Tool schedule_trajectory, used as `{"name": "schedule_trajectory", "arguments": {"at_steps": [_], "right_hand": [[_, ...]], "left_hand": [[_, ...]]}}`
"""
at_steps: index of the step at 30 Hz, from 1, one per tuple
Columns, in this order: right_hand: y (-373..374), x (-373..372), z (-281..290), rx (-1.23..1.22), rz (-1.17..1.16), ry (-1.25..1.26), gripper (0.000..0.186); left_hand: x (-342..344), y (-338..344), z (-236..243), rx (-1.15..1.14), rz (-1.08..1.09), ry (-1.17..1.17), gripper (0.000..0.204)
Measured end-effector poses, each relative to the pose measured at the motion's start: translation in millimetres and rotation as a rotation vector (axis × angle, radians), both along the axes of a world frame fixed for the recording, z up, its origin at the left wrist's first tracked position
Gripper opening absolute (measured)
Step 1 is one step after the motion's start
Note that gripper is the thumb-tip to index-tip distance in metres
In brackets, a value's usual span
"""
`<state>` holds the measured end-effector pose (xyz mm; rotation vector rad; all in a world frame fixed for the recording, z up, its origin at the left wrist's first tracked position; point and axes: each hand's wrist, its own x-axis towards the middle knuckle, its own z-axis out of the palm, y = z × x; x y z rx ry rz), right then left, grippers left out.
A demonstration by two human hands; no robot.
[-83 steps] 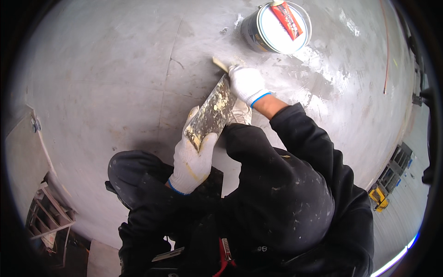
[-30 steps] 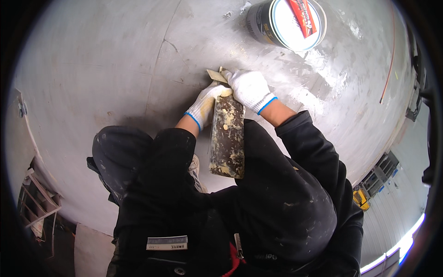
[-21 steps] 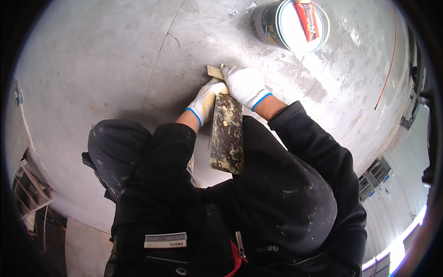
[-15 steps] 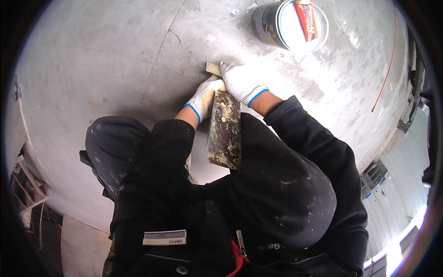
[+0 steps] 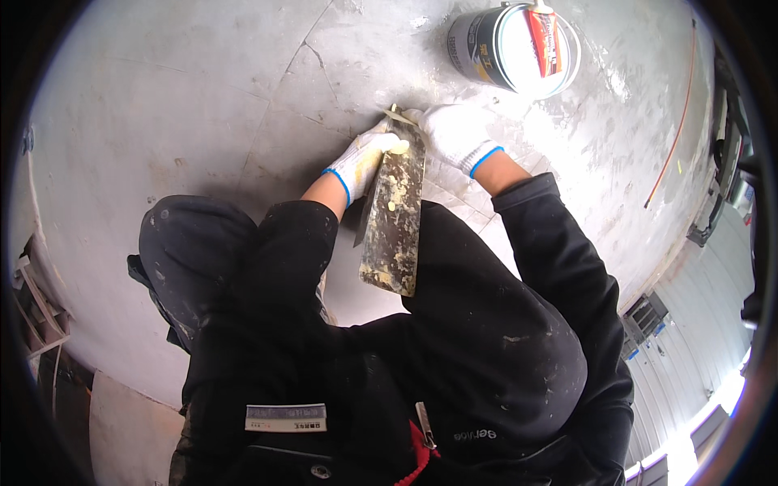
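At centre, I have the left grip (image 5: 365, 162) clamped on the long dark board (image 5: 391, 243) by its upper end, thumb across the face, while the right grip (image 5: 458, 134), its fingers bleached by glare, appears closed on a thin pale scraper (image 5: 397, 117) at the board's top edge. The board slants down toward the lap, its face crusted with yellowish paste (image 5: 392, 206) — and its far end is not held by either grip.

That one-ended hold is my first worry: a hard push from the scraper could twist the board and tip loose paste off it. The scraper also works close to the left thumb; a skid along the crusted edge, as I judge it, could drive its blade into the glove. Farther out, the board's lower end hangs over the dark trousers (image 5: 510, 324) — whether it touches, I cannot tell — and a dip there could smear them.

Beyond, on the grey floor (image 5: 186, 121), the bucket (image 5: 474, 49) sits well apart from the hold, a red tube (image 5: 545, 44) lying loose on its white lid (image 5: 512, 49); a stray right elbow or knock could roll it off.
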<state>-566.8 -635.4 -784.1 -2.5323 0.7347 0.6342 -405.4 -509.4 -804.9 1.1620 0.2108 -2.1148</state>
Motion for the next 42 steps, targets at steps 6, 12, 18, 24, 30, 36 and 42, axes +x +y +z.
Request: {"name": "schedule_trajectory", "arguments": {"at_steps": [6, 12, 18, 24, 30, 36, 42], "right_hand": [[12, 2, -13, -0.059, -0.02, -0.095, 0.028], [18, 7, -16, -0.003, -0.071, -0.142, 0.027], [8, 12, -19, -0.011, -0.12, -0.098, 0.025], [1, 1, -18, 0.076, -0.033, -0.16, 0.025], [-1, 6, -4, 0.084, -0.044, -0.115, 0.025], [0, 11, -10, 0.075, -0.044, -0.04, 0.028], [9, 21, -19, -0.028, -0.062, -0.048, 0.03]], "left_hand": [[0, 4, -11, -0.024, 0.02, -0.019, 0.045], [-1, 3, -4, -0.006, 0.045, -0.007, 0.048], [2, -4, 4, -0.078, -0.017, 0.006, 0.073], [-1, -2, -5, -0.174, 0.005, -0.096, 0.07], [5, -2, 5, -0.072, -0.075, -0.108, 0.069], [6, -5, 14, -0.076, -0.093, -0.148, 0.057], [1, -2, 0, -0.103, -0.077, -0.133, 0.043]]}}
